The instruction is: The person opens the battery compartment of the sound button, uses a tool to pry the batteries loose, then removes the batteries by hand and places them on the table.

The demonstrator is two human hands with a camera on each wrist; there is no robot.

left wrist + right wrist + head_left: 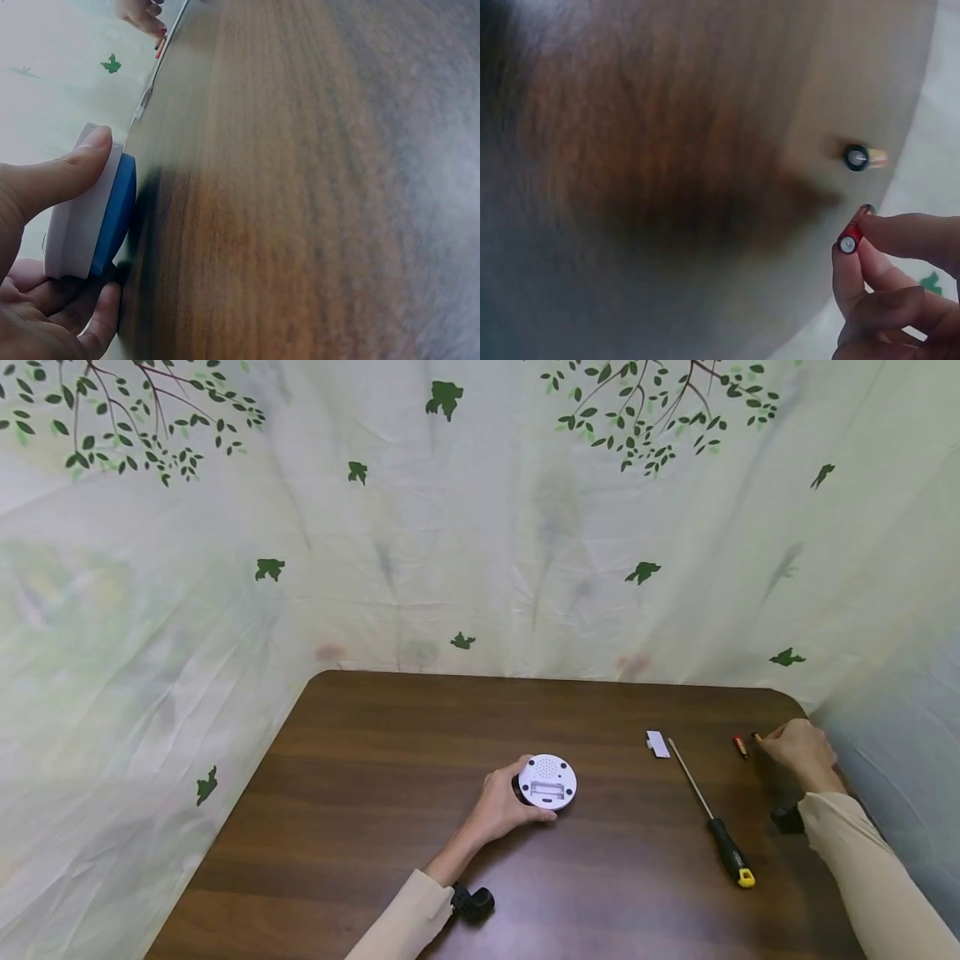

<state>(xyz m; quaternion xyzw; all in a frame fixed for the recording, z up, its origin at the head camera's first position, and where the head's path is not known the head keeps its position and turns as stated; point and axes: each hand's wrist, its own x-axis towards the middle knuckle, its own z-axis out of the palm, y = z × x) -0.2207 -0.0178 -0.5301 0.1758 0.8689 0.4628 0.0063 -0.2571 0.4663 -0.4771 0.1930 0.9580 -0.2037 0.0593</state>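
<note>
My left hand [501,806] grips a round white device [551,769] by its rim, thumb on one side and fingers on the other. The device's underside faces up, with small holes, dark feet and an uncovered battery compartment. In the left wrist view its lower part shows as a blue rim [114,217], tilted close over the table. At the far right, my right hand [801,750] pinches a small red battery [853,231] between thumb and fingers. A second battery [740,746] lies on the table just left of that hand.
A screwdriver [726,847] with a black and yellow handle lies between the hands. Near its tip is a small white battery cover [657,744]. The brown table [375,760] ends at a leaf-printed curtain [495,527] behind and at the sides.
</note>
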